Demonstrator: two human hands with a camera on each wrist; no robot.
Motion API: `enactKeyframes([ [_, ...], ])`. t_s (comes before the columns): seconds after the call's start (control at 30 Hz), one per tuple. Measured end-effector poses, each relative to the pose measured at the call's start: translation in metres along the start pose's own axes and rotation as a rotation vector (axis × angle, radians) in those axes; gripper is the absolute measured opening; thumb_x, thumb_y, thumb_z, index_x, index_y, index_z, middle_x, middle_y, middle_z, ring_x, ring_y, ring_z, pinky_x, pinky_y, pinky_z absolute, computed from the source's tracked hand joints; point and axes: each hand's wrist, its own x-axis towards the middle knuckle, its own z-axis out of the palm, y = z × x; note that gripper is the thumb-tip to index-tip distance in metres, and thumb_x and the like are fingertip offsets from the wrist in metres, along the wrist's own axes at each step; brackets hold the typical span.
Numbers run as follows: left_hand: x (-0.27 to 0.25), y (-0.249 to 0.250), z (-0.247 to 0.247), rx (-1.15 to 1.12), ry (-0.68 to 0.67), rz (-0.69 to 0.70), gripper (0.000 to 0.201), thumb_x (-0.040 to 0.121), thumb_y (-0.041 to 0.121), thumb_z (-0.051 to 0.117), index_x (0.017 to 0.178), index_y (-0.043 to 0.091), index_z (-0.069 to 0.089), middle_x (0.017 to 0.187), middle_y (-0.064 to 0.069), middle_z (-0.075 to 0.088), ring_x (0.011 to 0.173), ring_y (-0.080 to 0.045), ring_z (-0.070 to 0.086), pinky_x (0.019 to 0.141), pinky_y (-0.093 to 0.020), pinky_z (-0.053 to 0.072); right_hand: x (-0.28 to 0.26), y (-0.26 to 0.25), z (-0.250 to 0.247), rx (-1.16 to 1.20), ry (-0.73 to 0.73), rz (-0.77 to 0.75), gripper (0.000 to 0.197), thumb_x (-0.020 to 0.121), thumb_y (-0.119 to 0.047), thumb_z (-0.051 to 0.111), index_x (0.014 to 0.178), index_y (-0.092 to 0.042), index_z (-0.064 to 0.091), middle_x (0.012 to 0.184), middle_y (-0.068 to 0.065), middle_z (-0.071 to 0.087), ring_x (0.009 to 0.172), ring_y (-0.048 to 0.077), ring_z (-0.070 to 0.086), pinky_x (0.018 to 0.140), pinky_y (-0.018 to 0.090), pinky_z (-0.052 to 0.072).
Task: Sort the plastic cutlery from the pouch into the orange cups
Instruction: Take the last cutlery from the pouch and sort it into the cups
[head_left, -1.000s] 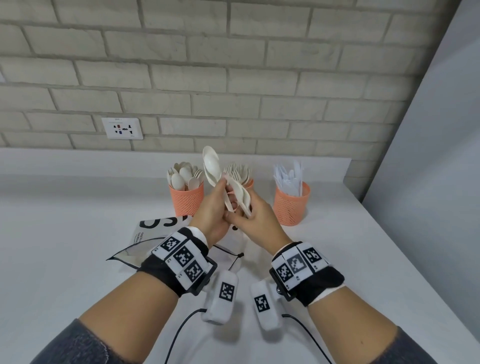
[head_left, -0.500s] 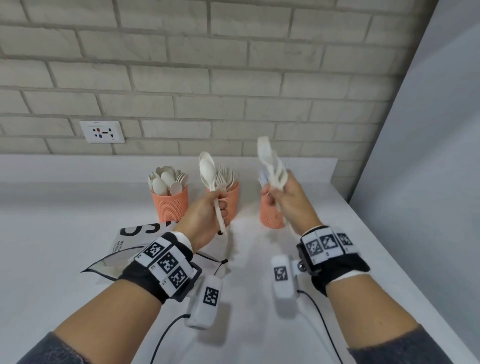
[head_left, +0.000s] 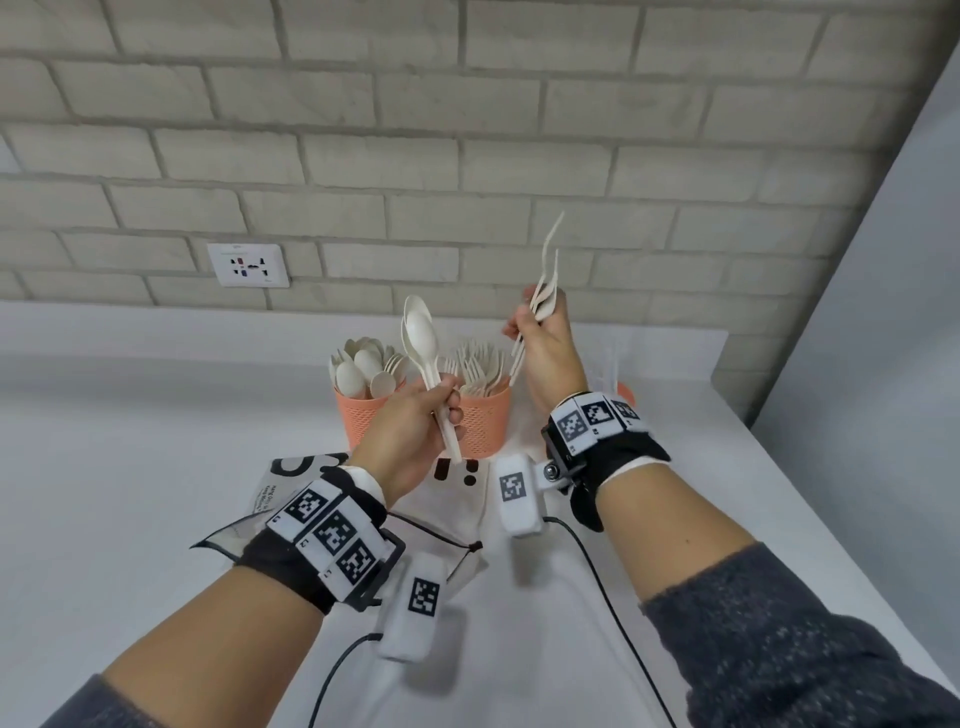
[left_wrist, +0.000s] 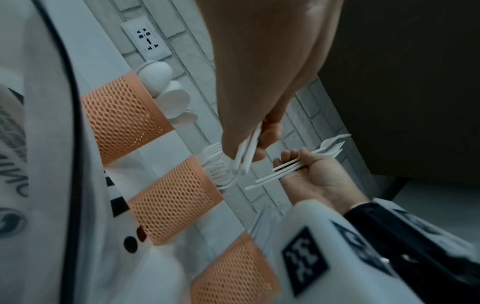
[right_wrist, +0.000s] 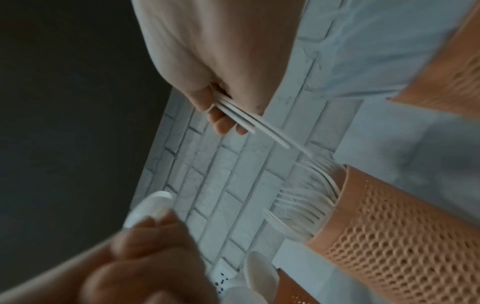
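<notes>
Cutlery (head_left: 422, 340) before crowded orange cups (head_left: 480, 423)

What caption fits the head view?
Left hand holds spoons, right hand holds forks, above orange cups.

Head view bright, even, diffuse light; soft shadows on the tabletop (head_left: 130, 441) under the wrists. Brick wall (head_left: 467, 156) bows at the edges, wide-angle distortion. Right hand (head_left: 545, 353) slightly motion-blurred. Both wrist views dimmer, bluish, with large dark noisy areas. Right wrist view smeared: left hand (right_wrist: 135, 257) near the lens out of focus, orange cups (right_wrist: 402, 236) softened.
</notes>
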Motion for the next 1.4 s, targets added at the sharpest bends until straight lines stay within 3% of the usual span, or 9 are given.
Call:
enactKeyframes([
  [0.27, 0.005, 0.011, -0.023, 0.049, -0.008, 0.045, 0.019, 0.099, 0.011, 0.042, 0.082, 0.014, 0.051, 0.064, 0.001, 0.049, 0.056, -0.01, 0.047, 0.061, -0.027, 0.044, 0.019, 0.059, 0.019, -0.025, 0.065, 0.07, 0.013, 0.092, -0.007, 0.05, 0.103, -0.011, 0.044, 0.085, 0.003, 0.058, 0.079, 0.013, 0.06, 0.076, 0.025, 0.047],
  [0.47, 0.015, 0.011, -0.039, 0.019, 0.008, 0.007, 0.012, 0.098, 0.011, 0.043, 0.088, 0.012, 0.05, 0.065, 0.0, 0.05, 0.058, -0.012, 0.046, 0.061, -0.027, 0.043, 0.026, 0.069, 0.026, -0.095, 0.123, -0.062, 0.053, 0.084, -0.009, 0.063, 0.128, -0.025, 0.039, 0.093, -0.004, 0.053, 0.091, 0.015, 0.056, 0.084, 0.025, 0.048],
  [0.63, 0.016, 0.01, -0.043, 0.043, 0.004, -0.003, 0.008, 0.098, 0.011, 0.044, 0.09, 0.012, 0.048, 0.066, 0.0, 0.05, 0.057, -0.011, 0.047, 0.059, -0.025, 0.045, 0.029, 0.071, 0.029, -0.691, 0.02, -0.26, 0.035, 0.094, -0.015, 0.038, 0.122, -0.007, 0.058, 0.125, 0.013, 0.058, 0.124, 0.029, 0.046, 0.104, 0.032, 0.032],
  [0.8, 0.012, 0.021, -0.046, 0.107, -0.035, 0.005, 0.014, 0.099, 0.012, 0.042, 0.093, 0.012, 0.055, 0.068, 0.0, 0.05, 0.057, -0.01, 0.048, 0.061, -0.025, 0.042, 0.027, 0.052, 0.027, -1.123, -0.24, -0.066, 0.04, 0.1, -0.029, 0.031, 0.128, -0.013, 0.056, 0.156, 0.005, 0.02, 0.146, 0.026, 0.002, 0.117, 0.047, -0.001],
  [0.87, 0.01, 0.029, -0.05, 0.183, -0.065, 0.005, 0.015, 0.098, 0.01, 0.042, 0.096, 0.011, 0.057, 0.068, 0.0, 0.05, 0.058, -0.011, 0.047, 0.06, -0.025, 0.042, 0.021, 0.035, 0.036, -0.951, -0.175, -0.214, 0.04, 0.098, -0.027, 0.039, 0.134, -0.012, 0.048, 0.151, 0.011, 0.028, 0.143, 0.028, 0.016, 0.117, 0.051, 0.014],
  [0.97, 0.011, 0.045, -0.053, 0.414, -0.108, 0.034, 0.016, 0.098, 0.009, 0.044, 0.097, 0.011, 0.059, 0.069, 0.0, 0.049, 0.06, -0.011, 0.046, 0.06, -0.022, 0.042, 0.009, -0.006, 0.063, -0.382, -0.248, -0.196, 0.057, 0.091, -0.032, 0.055, 0.142, -0.025, 0.031, 0.129, 0.005, 0.046, 0.106, 0.014, 0.053, 0.088, 0.028, 0.048],
  [1.13, 0.018, 0.077, -0.058, 0.648, -0.252, 0.085, 0.012, 0.093, 0.012, 0.054, 0.099, 0.007, 0.063, 0.077, -0.004, 0.059, 0.07, -0.014, 0.057, 0.069, -0.022, 0.047, 0.015, -0.03, 0.095, -0.451, -0.263, -0.238, 0.043, 0.078, -0.017, 0.069, 0.116, -0.018, 0.049, 0.069, -0.008, 0.049, 0.063, 0.005, 0.051, 0.064, 0.02, 0.042],
  [1.23, 0.028, 0.096, -0.078, 0.805, -0.228, 0.112, 0.026, 0.091, 0.029, 0.057, 0.11, 0.013, 0.065, 0.102, -0.005, 0.066, 0.094, -0.018, 0.06, 0.082, -0.025, 0.043, 0.021, -0.023, 0.097, -0.403, -0.099, -0.309, 0.022, 0.077, -0.008, 0.067, 0.089, -0.018, 0.051, 0.067, -0.012, 0.047, 0.056, -0.001, 0.047, 0.055, 0.01, 0.036],
  [1.4, 0.066, 0.098, -0.122, 1.021, 0.121, 0.175, 0.033, 0.098, 0.025, 0.043, 0.128, 0.015, 0.053, 0.136, -0.009, 0.048, 0.12, -0.021, 0.047, 0.093, -0.025, 0.035, 0.025, -0.01, 0.103, -0.217, 0.148, -0.408, 0.032, 0.079, -0.016, 0.067, 0.076, -0.033, 0.04, 0.072, 0.005, 0.054, 0.059, 0.024, 0.055, 0.055, 0.033, 0.049],
])
